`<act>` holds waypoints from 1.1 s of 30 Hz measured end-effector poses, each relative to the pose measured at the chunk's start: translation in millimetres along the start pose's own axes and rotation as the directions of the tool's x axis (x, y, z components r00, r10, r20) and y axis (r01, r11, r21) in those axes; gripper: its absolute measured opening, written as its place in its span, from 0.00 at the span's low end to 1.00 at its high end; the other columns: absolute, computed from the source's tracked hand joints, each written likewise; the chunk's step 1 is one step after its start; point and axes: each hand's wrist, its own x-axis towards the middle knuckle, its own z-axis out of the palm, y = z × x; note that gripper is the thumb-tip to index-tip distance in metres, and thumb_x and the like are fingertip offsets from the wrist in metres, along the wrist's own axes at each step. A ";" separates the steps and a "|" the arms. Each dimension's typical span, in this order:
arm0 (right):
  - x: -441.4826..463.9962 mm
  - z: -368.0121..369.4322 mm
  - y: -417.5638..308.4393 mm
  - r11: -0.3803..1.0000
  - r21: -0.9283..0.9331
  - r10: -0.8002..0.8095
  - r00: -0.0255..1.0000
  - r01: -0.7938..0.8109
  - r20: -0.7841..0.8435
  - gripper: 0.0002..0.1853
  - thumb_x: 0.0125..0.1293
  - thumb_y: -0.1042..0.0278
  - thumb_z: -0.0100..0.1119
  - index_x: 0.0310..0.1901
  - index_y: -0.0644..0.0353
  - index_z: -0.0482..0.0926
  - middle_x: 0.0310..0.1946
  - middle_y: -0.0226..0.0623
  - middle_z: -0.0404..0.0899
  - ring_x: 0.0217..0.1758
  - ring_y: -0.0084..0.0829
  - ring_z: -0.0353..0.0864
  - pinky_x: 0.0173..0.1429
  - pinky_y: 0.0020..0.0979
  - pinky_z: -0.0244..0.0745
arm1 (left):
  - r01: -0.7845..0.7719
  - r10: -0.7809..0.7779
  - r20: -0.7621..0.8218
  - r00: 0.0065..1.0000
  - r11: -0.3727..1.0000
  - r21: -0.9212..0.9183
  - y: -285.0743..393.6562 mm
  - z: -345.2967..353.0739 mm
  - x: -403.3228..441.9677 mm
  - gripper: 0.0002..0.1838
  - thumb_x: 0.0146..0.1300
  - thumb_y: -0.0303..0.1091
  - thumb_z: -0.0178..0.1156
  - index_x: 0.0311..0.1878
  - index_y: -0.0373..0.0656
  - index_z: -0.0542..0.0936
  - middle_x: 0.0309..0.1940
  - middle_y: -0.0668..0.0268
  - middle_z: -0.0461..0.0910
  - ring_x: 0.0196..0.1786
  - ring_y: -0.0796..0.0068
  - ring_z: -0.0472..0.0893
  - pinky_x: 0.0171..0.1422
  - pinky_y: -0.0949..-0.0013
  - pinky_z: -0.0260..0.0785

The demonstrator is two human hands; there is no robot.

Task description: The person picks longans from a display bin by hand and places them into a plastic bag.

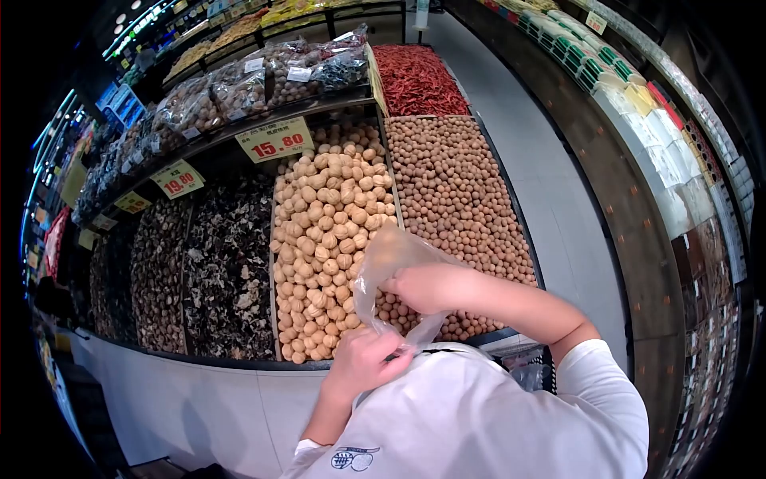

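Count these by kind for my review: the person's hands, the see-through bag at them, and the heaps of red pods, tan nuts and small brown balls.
Hands: 2 (left hand, right hand)
See-through bag: 1
Heap of red pods: 1
Heap of tan nuts: 1
Heap of small brown balls: 1
Total: 6
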 end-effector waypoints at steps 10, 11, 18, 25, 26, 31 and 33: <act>50.2 -30.1 48.1 0.910 -0.378 0.005 0.919 -0.168 -0.395 0.15 0.60 0.72 0.63 0.49 0.61 0.84 0.44 0.44 0.84 0.55 0.42 0.83 0.59 0.42 0.77 | 0.049 -0.047 -0.146 0.988 0.999 0.012 -36.8 -5.4 6.2 0.13 0.49 0.31 0.75 0.23 0.42 0.77 0.16 0.65 0.75 0.17 0.64 0.75 0.22 0.66 0.63; 45.4 -32.0 43.3 0.917 -0.369 -0.051 0.877 -0.148 -0.479 0.15 0.60 0.71 0.63 0.49 0.62 0.84 0.44 0.45 0.84 0.54 0.42 0.83 0.59 0.42 0.76 | 0.034 -0.033 -0.154 0.988 0.999 0.005 -38.8 -5.9 8.2 0.12 0.49 0.31 0.75 0.23 0.42 0.77 0.16 0.65 0.76 0.17 0.64 0.75 0.22 0.66 0.63; -62.5 -49.0 32.6 0.931 0.341 0.229 0.516 0.131 -0.825 0.13 0.68 0.75 0.60 0.52 0.66 0.81 0.43 0.44 0.85 0.45 0.37 0.86 0.53 0.35 0.81 | 0.022 -0.026 -0.131 0.991 0.999 -0.036 -51.5 -8.4 7.9 0.11 0.46 0.31 0.76 0.25 0.43 0.80 0.18 0.66 0.79 0.19 0.67 0.77 0.25 0.68 0.65; -109.4 69.0 124.9 0.655 0.680 0.755 0.262 -0.330 -0.601 0.16 0.68 0.69 0.65 0.54 0.66 0.81 0.43 0.45 0.85 0.44 0.35 0.87 0.52 0.33 0.82 | -0.058 0.042 -0.169 0.985 0.994 -0.090 -57.9 -9.9 12.6 0.13 0.45 0.33 0.79 0.27 0.44 0.81 0.18 0.69 0.78 0.19 0.69 0.76 0.25 0.69 0.63; -110.2 86.3 129.4 0.645 0.649 0.762 0.285 -0.404 -0.581 0.18 0.66 0.67 0.67 0.55 0.65 0.81 0.45 0.45 0.84 0.46 0.37 0.86 0.53 0.35 0.82 | -0.069 0.054 -0.169 0.984 0.994 -0.086 -56.8 -11.0 14.7 0.13 0.45 0.34 0.79 0.26 0.45 0.81 0.18 0.69 0.78 0.19 0.69 0.76 0.25 0.69 0.63; -82.2 130.0 122.3 0.663 0.462 0.730 0.371 -0.589 -0.575 0.27 0.61 0.58 0.72 0.58 0.63 0.77 0.57 0.50 0.77 0.60 0.50 0.78 0.62 0.43 0.77 | -0.087 0.075 -0.161 0.984 0.993 -0.073 -58.6 -7.0 15.5 0.13 0.45 0.34 0.79 0.26 0.45 0.81 0.19 0.70 0.79 0.19 0.69 0.77 0.25 0.69 0.64; -62.6 129.2 111.3 0.655 0.427 0.738 0.404 -0.623 -0.541 0.32 0.60 0.53 0.73 0.60 0.64 0.74 0.57 0.50 0.74 0.62 0.50 0.76 0.63 0.45 0.77 | -0.091 0.078 -0.164 0.983 0.993 -0.077 -56.8 -5.5 15.4 0.12 0.46 0.33 0.79 0.26 0.45 0.81 0.19 0.69 0.79 0.20 0.69 0.77 0.25 0.69 0.64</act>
